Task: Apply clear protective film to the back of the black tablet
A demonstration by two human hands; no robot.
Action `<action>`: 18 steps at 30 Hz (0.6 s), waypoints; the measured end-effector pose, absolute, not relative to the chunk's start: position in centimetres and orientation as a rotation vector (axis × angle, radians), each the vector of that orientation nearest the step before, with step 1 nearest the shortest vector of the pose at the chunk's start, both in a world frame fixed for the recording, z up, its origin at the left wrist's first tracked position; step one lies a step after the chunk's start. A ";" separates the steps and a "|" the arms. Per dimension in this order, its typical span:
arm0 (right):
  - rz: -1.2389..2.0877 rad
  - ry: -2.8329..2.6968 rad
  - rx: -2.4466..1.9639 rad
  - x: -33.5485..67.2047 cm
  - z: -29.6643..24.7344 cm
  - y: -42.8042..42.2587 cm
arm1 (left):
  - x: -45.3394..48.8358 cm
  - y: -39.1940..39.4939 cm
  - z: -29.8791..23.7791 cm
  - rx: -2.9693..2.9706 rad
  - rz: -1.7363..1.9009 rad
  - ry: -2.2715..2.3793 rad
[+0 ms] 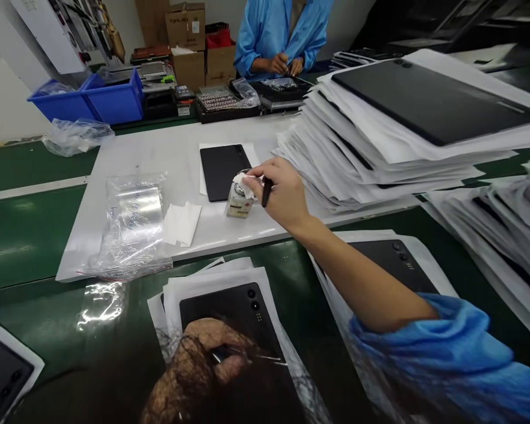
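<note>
My right hand (pixel 279 193) reaches forward over the white board and presses a small white cloth (pixel 242 178) onto the top of a small glass bottle (pixel 238 204). A thin black stick (pixel 266 192) is tucked between its fingers. My left hand (pixel 199 366) is at the bottom of the view with its fingers curled closed. It rests on the near end of a black tablet back (pixel 229 307) that lies on white paper. What those fingers pinch is unclear. Another black tablet (pixel 223 171) lies just behind the bottle.
A tall stack of tablets between paper sheets (pixel 397 126) fills the right. A crumpled plastic bag (pixel 132 224) and white wipes (pixel 182 222) lie on the white board (pixel 150 153). Blue bins (pixel 110 97) stand at the back left. A person in a blue coat (pixel 282 35) works opposite.
</note>
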State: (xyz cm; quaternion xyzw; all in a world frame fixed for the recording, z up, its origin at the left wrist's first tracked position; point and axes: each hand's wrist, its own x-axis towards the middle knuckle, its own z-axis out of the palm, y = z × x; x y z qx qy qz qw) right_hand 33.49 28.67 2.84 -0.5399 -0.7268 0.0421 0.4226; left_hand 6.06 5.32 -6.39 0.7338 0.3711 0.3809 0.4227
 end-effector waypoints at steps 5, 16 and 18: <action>0.022 -1.839 -1.292 33.9 3.7 25.3 | 6.2 5.3 -4.7 1.672 1.155 1.020; 0.959 -1.816 -1.191 33.3 -0.8 2.0 | 4.4 6.1 -1.8 1.706 0.970 1.007; 0.944 -1.750 -1.193 32.5 -1.4 1.5 | 4.0 5.9 -2.1 1.771 0.942 1.037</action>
